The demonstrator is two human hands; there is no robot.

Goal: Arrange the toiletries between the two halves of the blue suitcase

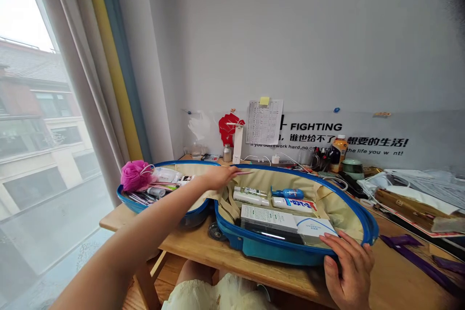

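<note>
- Blue suitcase (283,252): from where I stand, it lies opened flat on the wooden table (407,276), its left half (145,208) toward the window and its larger-looking right half (347,208) in front of the person.
- In the head view, the left hand (221,178) reaches across the left half to the far middle, over the join of the two. Its fingers are closed, seemingly pinching a slim pink item (245,172); I can't tell what that is.
- The right hand (350,261) is loosely spread, fingertips resting on the right half's near rim by its right end, the thumb outside. It grips nothing that I can make out.
- In the left half sit a pink mesh bath puff (136,175) and various tubes and packets. In the right half, a blue bottle (290,193) and a white tube with red and blue lettering (294,204) lie far; a white printed box (268,218) and a white pack with a blue curve (315,226) lie near.
- My reading: the step in hand is handling that slim item above the open case, the right hand steadying the rim.
- The next move, I'd judge, calls for a light pinch and a forearm kept clear of the left half's contents.
</note>
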